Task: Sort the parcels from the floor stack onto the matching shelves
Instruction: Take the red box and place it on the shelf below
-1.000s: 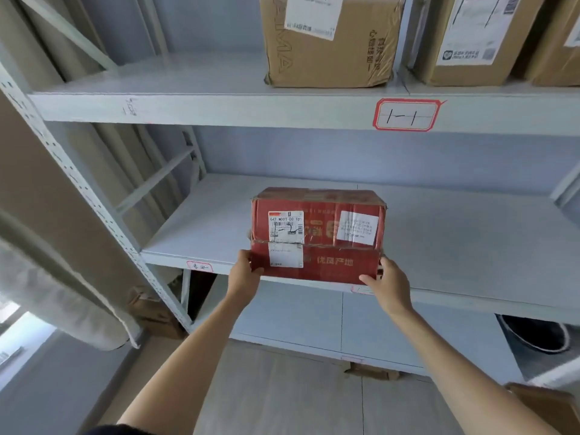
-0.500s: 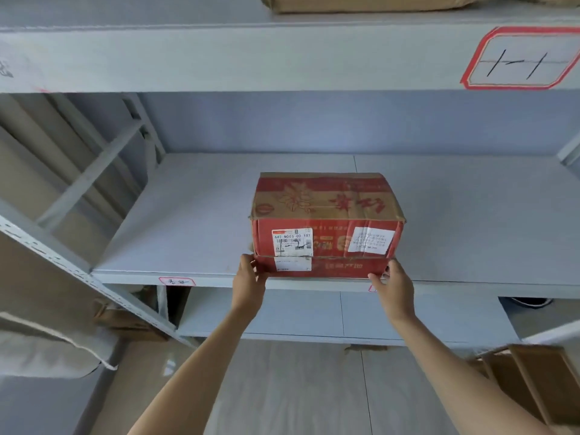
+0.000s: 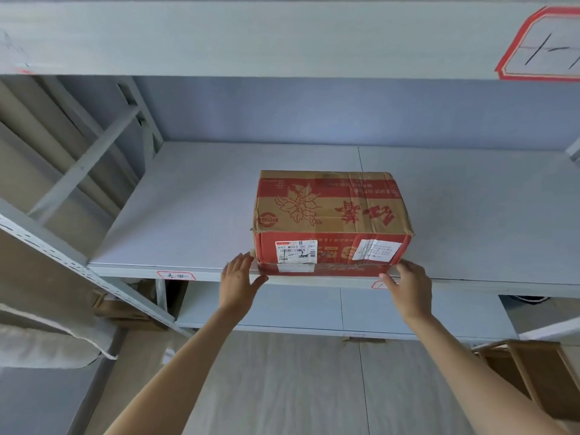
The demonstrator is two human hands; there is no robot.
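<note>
A red and brown cardboard parcel (image 3: 329, 215) with two white labels on its front rests on the grey middle shelf (image 3: 188, 215), flush with the shelf's front edge. My left hand (image 3: 238, 281) is at the parcel's lower left corner with fingers spread, just off the box. At the lower right corner my right hand (image 3: 408, 287) also has its fingers apart, its fingertips near or touching the box's edge. Neither hand grips the parcel.
The upper shelf beam (image 3: 282, 36) carries a red-bordered label (image 3: 543, 45) at the right. A small red label (image 3: 175, 275) marks the middle shelf's front edge. A lower shelf (image 3: 314, 309) lies beneath. An open brown carton (image 3: 533, 372) stands on the floor at the right.
The parcel has been pushed further onto the middle shelf and set down. Both hands have let go and opened at its lower corners. The camera has moved closer.
</note>
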